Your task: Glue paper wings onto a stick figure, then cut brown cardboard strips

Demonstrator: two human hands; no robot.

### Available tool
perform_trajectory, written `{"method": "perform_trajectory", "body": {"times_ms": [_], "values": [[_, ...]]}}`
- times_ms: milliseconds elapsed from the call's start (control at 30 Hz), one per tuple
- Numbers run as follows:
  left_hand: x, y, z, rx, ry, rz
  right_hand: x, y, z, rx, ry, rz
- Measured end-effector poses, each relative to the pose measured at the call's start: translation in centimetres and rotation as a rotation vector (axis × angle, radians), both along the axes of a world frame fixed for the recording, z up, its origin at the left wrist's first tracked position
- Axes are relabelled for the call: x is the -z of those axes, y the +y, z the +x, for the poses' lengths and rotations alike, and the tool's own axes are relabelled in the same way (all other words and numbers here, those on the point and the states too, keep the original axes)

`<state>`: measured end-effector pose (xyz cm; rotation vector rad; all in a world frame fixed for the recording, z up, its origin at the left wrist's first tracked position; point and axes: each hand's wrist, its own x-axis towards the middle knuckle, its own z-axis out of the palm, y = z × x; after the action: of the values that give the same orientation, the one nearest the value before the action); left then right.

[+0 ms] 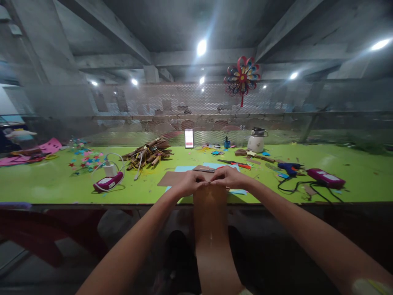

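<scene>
A long, slightly glossy brown strip [211, 229] runs from the table edge down toward my body; whether it is paper or film I cannot tell. Its far end is pinched between finger and thumb of my left hand [193, 182] and my right hand [227, 178], whose fingertips almost meet. Beneath and behind the hands lie a brown paper sheet [172, 179] and light blue paper [181, 168]. Just beyond my fingers rests a grey metal tool [204, 170], partly hidden. A red and black cutter-like tool [242, 165] lies beyond my right hand.
On the green table [67, 190] a bundle of brown rolls [150, 152] stands back left, near a purple power strip [108, 182]. At right are a blue glue gun [290, 168], another purple power strip [326, 178] and cables. A phone [189, 138] and white jug [256, 140] stand behind.
</scene>
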<state>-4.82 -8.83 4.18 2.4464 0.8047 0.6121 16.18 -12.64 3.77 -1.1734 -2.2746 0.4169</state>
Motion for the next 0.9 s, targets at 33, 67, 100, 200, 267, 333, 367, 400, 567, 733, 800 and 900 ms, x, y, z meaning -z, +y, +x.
{"method": "perform_trajectory", "body": {"times_ms": [33,67,100,200,267,333,367,400,567,733,800,900], "values": [[-0.2,-0.2,0.0,-0.001,0.000,0.023,-0.1,0.0,-0.1,-0.007,-0.008,0.022],[-0.3,-0.4,-0.1,0.008,-0.007,0.037,-0.2,0.0,-0.2,-0.016,-0.014,0.047],[-0.5,-0.6,-0.1,0.027,-0.015,0.042,-0.2,-0.1,-0.3,-0.024,-0.019,0.072],[-0.7,-0.7,-0.5,0.062,-0.031,0.028,-0.4,-0.3,-0.5,-0.060,-0.070,0.118],[-0.8,-0.5,-0.7,0.030,-0.021,0.010,-0.4,-0.4,-0.5,-0.053,-0.120,0.128],[-0.7,-0.1,-0.9,-0.012,-0.017,-0.014,-0.4,-0.2,-0.6,-0.037,-0.141,0.123],[-0.6,0.1,-0.9,-0.024,-0.020,-0.025,-0.4,0.0,-0.6,-0.036,-0.140,0.117],[-0.5,0.3,-0.9,-0.032,-0.031,-0.037,-0.3,0.1,-0.5,-0.042,-0.135,0.109],[0.0,1.0,-1.1,0.003,-0.075,-0.121,-0.1,0.5,0.0,-0.031,-0.162,0.059],[0.0,1.5,-1.8,0.105,0.004,-0.112,-0.2,0.3,0.9,-0.069,-0.150,-0.053],[0.0,1.6,-1.9,0.096,0.022,-0.106,-0.2,0.4,1.1,-0.075,-0.130,-0.129],[-0.2,1.6,-2.0,-0.004,0.029,-0.092,-0.2,0.7,1.3,-0.072,-0.108,-0.198]]}}
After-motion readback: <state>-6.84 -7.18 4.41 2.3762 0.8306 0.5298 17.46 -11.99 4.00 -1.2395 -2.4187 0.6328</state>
